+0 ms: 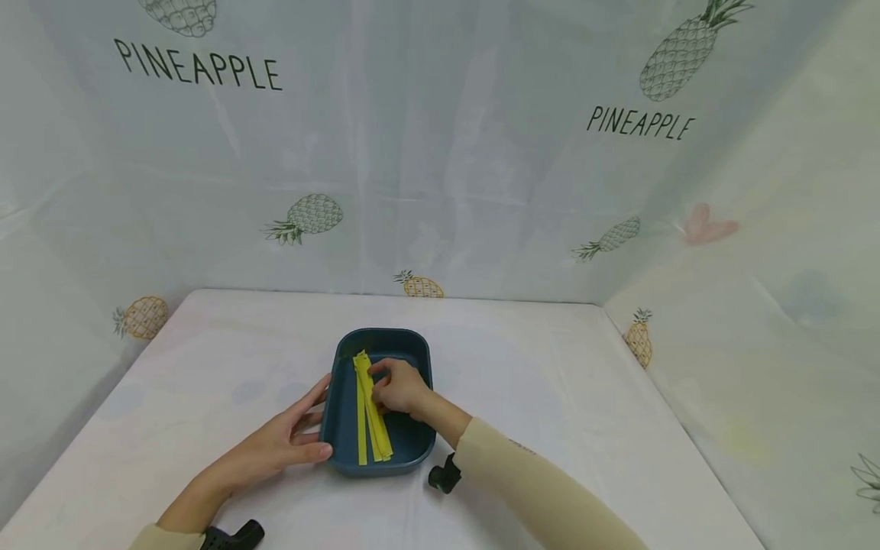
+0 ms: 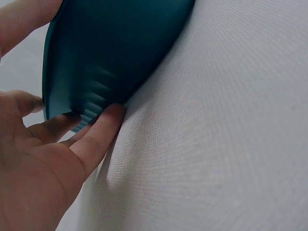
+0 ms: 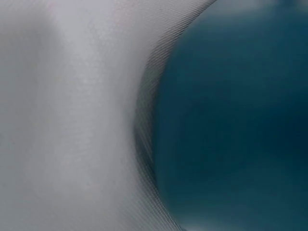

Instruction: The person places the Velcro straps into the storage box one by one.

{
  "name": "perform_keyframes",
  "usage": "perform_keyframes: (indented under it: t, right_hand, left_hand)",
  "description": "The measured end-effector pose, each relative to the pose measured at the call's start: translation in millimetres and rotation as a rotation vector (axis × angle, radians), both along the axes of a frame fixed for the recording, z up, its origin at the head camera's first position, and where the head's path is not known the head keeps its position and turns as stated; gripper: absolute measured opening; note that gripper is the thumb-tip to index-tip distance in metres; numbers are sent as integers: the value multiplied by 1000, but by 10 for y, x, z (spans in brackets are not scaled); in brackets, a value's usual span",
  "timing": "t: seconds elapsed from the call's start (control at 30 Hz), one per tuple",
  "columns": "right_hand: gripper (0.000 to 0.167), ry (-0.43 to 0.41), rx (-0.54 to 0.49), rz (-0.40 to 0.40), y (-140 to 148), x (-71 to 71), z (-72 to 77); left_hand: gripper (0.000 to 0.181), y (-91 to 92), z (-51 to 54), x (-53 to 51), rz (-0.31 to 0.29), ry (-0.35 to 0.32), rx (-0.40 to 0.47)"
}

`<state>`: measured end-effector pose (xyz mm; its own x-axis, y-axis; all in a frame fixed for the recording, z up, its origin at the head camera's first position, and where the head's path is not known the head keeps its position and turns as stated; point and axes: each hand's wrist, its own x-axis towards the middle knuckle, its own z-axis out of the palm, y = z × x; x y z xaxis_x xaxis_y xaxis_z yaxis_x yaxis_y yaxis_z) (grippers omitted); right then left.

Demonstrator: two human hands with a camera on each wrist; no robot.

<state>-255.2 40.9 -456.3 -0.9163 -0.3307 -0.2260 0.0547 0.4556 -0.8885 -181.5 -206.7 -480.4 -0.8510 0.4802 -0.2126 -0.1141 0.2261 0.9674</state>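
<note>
A dark teal rectangular tray [image 1: 406,458] with rounded corners and a raised rim lies on the table. Several long, thin yellow strips [image 1: 361,428] lie lengthwise along its left half, fanned apart at the near end and bunched at the far end. My right hand [image 1: 402,388] is inside the tray, its thumb and curled fingers pinching the strips' right edge. Spread along the tray's outer left side, my left hand [image 1: 278,443] rests its fingertips and thumb against the wall. In the left wrist view, fingers [image 2: 98,137] touch the ridged wall low down. The right wrist view shows only tray and cloth.
A white cloth covers the table [image 1: 584,428]. Pale curtains [image 1: 447,153] printed with pineapples hang behind it and along both sides. Black wrist devices [image 1: 445,475] sit at both sleeves, the right one close to the tray's near right corner.
</note>
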Motion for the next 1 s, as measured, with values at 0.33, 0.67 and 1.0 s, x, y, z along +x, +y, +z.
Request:
perform_keyframes:
  t: [0.33,0.67,1.0]
  right_hand:
    - [46,4,29,-1,2,31,62]
    - [45,-53,-136,48,217,51,398]
    - [49,-22,-162,40,1006,112,642]
  left_hand:
    - [101,-2,11,31,2,-2,-4]
    - [101,-31,-2,41,-17,22,29]
    - [96,-411,163,-16,60,365,-231]
